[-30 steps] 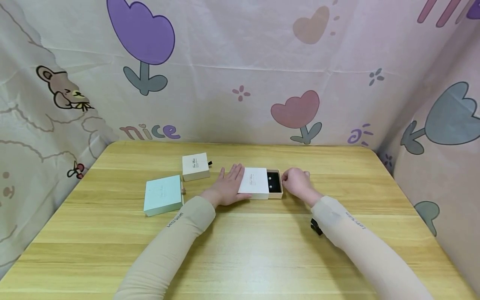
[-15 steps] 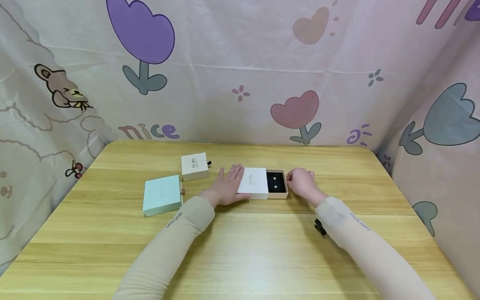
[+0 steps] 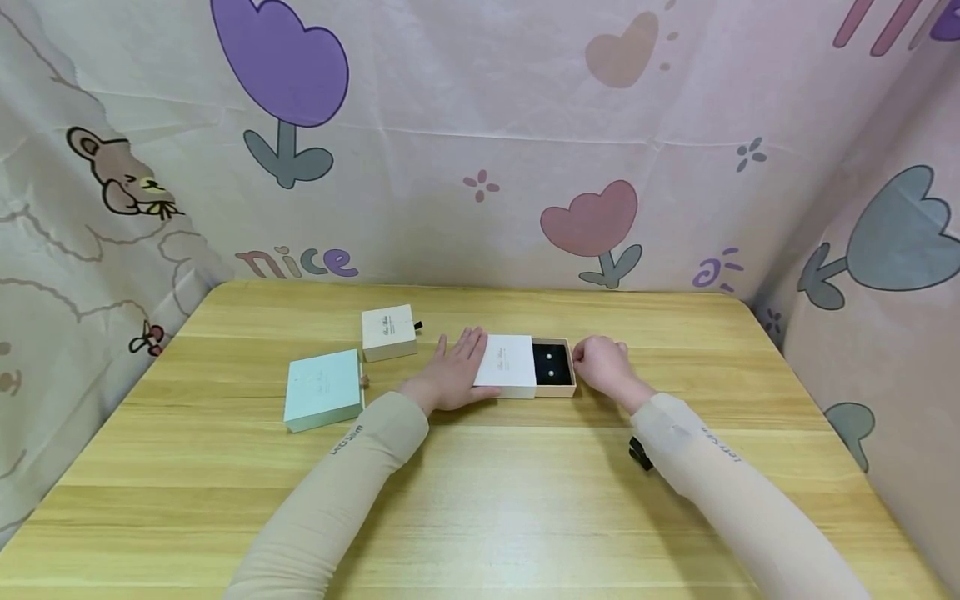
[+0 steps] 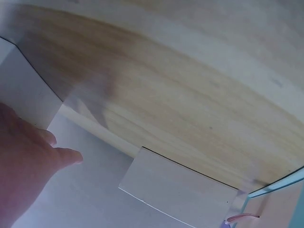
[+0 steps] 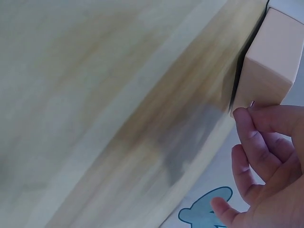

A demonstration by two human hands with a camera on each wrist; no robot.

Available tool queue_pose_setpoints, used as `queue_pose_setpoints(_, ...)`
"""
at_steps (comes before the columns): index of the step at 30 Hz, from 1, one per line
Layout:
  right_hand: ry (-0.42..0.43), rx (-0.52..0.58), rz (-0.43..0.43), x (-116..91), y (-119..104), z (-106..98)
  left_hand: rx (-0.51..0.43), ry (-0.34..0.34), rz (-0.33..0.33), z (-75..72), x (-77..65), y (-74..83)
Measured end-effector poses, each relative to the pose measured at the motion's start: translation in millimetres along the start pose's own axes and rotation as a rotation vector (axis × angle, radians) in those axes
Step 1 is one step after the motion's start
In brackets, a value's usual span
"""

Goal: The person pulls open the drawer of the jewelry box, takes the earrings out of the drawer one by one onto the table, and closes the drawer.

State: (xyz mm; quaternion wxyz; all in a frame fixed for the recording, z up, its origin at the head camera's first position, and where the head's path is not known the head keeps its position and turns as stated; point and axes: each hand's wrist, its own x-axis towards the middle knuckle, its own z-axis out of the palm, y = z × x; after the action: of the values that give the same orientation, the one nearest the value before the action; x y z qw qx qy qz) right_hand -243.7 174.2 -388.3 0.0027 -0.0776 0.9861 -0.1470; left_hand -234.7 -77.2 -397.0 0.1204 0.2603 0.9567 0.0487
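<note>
A white sliding jewelry box (image 3: 510, 364) lies on the wooden table, its drawer (image 3: 556, 390) partly out to the right. Two small pearl-like studs (image 3: 551, 373) sit on the drawer's black insert. My left hand (image 3: 450, 372) rests with straight, spread fingers on the left end of the white outer sleeve. At the drawer's right end, my right hand (image 3: 602, 364) pinches a small pull tab between thumb and forefinger; in the right wrist view the fingers mostly hide that tab, against the pinkish drawer front (image 5: 266, 71).
Left of my left hand stand a small cream box (image 3: 388, 332) with a black tab and a larger mint box (image 3: 324, 390) with a brownish tab. A black object (image 3: 641, 454) shows beneath my right wrist. A printed cloth (image 3: 450, 150) hangs behind the table.
Over the last second my right hand has moved slightly right and the drawer has slid further out of the sleeve. Little differs in the last half second. The left hand stays in place.
</note>
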Motion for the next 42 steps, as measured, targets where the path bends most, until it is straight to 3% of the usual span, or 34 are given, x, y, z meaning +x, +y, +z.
queue_pose_setpoints(8, -0.029, -0.002, -0.007, 1.7, 1.8, -4.9, 0.009, -0.004, -0.003, 1.2, 1.6, -0.7)
queue_pose_setpoints(16, 0.119, -0.083, -0.151, 6.9, -16.6, -13.2, 0.01, -0.009, -0.005, 0.2, 2.1, -0.3)
queue_pose_setpoints(24, 0.067, -0.191, -0.26, 12.0, -26.9, 1.9, 0.003, -0.017, -0.004, -1.5, 0.6, 1.2)
queue_pose_setpoints(37, 0.059, -0.259, -0.283, 14.8, -26.6, 10.6, 0.004, -0.006, -0.003, 3.0, 3.5, -1.1)
queue_pose_setpoints(42, 0.074, -0.225, -0.298, 14.5, -27.2, 8.5, 0.005, -0.009, -0.003, 1.6, 2.7, -0.5)
